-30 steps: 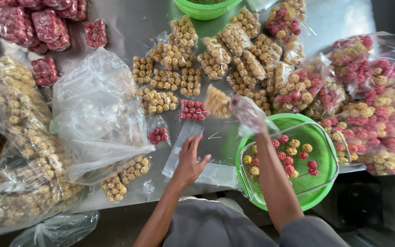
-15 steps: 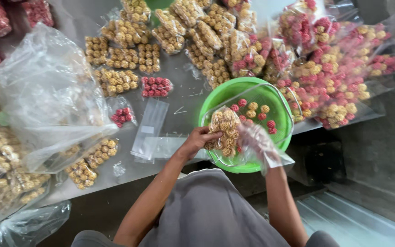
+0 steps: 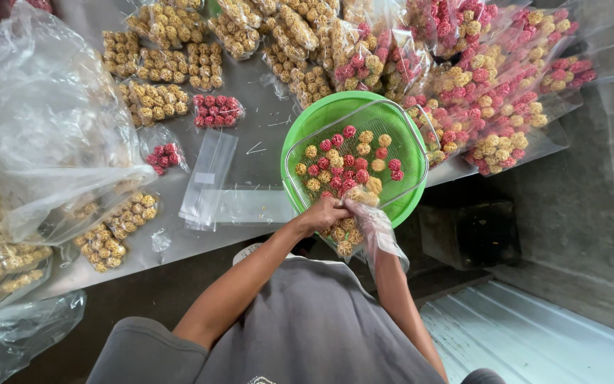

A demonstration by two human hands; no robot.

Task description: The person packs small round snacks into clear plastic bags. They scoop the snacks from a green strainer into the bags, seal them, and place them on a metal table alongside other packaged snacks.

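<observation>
A green round basket [image 3: 364, 114] with a clear tray inside holds several yellow and red snack balls [image 3: 346, 160]. At its near rim my left hand [image 3: 323, 212] pinches the mouth of a small clear plastic bag [image 3: 364, 227] partly filled with yellow balls. My right hand is wrapped under that same bag, mostly hidden by the plastic; only its forearm [image 3: 396, 291] shows.
Several packed bags of yellow and red balls [image 3: 463, 99] lie behind the basket across the metal table [image 3: 264, 142]. Empty flat bags [image 3: 207, 181] lie left of the basket. A large crumpled clear bag [image 3: 44, 135] sits at the left. Table edge runs near my body.
The left hand came off the table to the bag. The bag of yellow balls came down from above the table to the basket's near rim, held in both hands.
</observation>
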